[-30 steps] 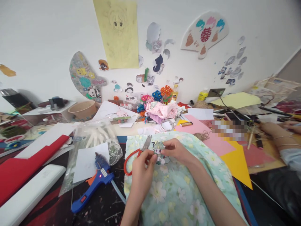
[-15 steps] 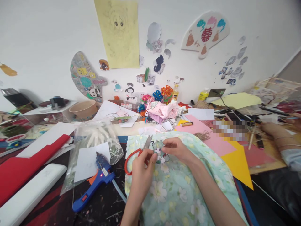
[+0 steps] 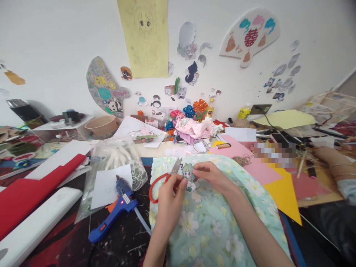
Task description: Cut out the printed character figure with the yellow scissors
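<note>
Between my two hands is a small paper cutout [image 3: 188, 175] of a green-haired cartoon figure. The fingers of my left hand [image 3: 172, 190] pinch its left edge. My right hand [image 3: 210, 174] grips its right side between thumb and fingers. Scissors [image 3: 159, 188] with red-orange handles lie just behind my left hand, blades pointing up and away, partly hidden by it. Under both hands spreads a pale green floral cloth [image 3: 215, 224]. To the left a blue glue gun [image 3: 118, 213] with a glue stick rests on white paper, its small red light lit.
A clear plastic bag [image 3: 119, 155] lies behind the glue gun. Red folded card [image 3: 39, 189] and a long white case [image 3: 41, 226] are at left. Pink and yellow sheets [image 3: 286, 196] lie to the right, near another person's arm [image 3: 330, 163]. Pink fabric [image 3: 194, 128] is piled at the back.
The camera view has shifted slightly, moving the scene a little to the right. Both hands keep their hold on the paper cutout, with almost no other motion.
</note>
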`<state>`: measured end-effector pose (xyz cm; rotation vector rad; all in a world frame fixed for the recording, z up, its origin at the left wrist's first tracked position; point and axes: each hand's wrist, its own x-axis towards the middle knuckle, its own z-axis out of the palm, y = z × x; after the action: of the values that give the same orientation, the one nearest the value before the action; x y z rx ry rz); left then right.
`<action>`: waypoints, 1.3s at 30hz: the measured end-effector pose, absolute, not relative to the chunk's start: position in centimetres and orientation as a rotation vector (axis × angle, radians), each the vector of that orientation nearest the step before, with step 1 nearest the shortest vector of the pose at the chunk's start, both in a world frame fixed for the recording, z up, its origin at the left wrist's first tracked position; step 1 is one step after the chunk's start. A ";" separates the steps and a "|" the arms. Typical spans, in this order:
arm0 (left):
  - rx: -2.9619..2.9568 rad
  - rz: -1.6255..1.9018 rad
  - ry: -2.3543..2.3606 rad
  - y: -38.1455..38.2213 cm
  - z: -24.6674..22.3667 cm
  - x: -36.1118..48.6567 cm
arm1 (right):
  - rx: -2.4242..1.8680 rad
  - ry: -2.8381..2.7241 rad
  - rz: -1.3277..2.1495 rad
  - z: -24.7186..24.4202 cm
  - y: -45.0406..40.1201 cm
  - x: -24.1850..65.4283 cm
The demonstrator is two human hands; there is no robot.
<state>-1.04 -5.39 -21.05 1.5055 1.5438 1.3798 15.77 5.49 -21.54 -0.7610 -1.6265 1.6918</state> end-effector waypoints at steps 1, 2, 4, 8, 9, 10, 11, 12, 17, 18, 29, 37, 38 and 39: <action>1.502 1.383 1.552 -5.4 -21.1 -1.1 | -0.767 -1.641 1.664 -21.6 5.5 15.8; 1.499 1.385 1.560 -5.4 -21.1 -1.1 | -0.772 -1.655 1.639 -21.5 5.5 15.7; 1.497 1.387 1.572 -5.4 -21.1 -1.1 | -0.783 -1.677 1.601 -21.5 5.5 15.7; 1.491 1.394 1.578 -5.5 -21.0 -1.2 | -0.810 -1.687 1.554 -21.5 5.4 15.6; 1.489 1.396 1.576 -5.5 -20.9 -1.2 | -0.816 -1.681 1.549 -21.5 5.4 15.6; 1.487 1.398 1.574 -5.5 -20.9 -1.2 | -0.820 -1.674 1.545 -21.5 5.4 15.5; 1.484 1.400 1.572 -5.5 -20.9 -1.2 | -0.823 -1.666 1.541 -21.4 5.4 15.5; 1.482 1.403 1.571 -5.5 -21.0 -1.2 | -0.823 -1.662 1.538 -21.4 5.4 15.5; 1.469 1.417 1.575 -5.5 -21.3 -1.1 | -0.807 -1.661 1.536 -20.9 5.3 15.6; 1.468 1.418 1.575 -5.5 -21.4 -1.1 | -0.803 -1.655 1.537 -20.9 5.4 15.6; 1.466 1.384 1.580 -5.4 -21.4 -1.1 | -0.743 -1.675 1.627 -22.0 5.7 16.1; 1.490 1.363 1.563 -5.4 -21.3 -1.0 | -0.767 -1.672 1.648 -21.9 5.5 16.1; 1.493 1.365 1.556 -5.4 -21.2 -0.9 | -0.760 -1.678 1.654 -21.8 5.5 16.1; 1.496 1.371 1.549 -5.5 -21.1 -0.9 | -0.751 -1.689 1.664 -21.7 5.5 16.1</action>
<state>-0.85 -5.47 -21.11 1.4960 1.5489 1.3710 16.12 5.45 -21.74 -0.7515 -1.6885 1.6636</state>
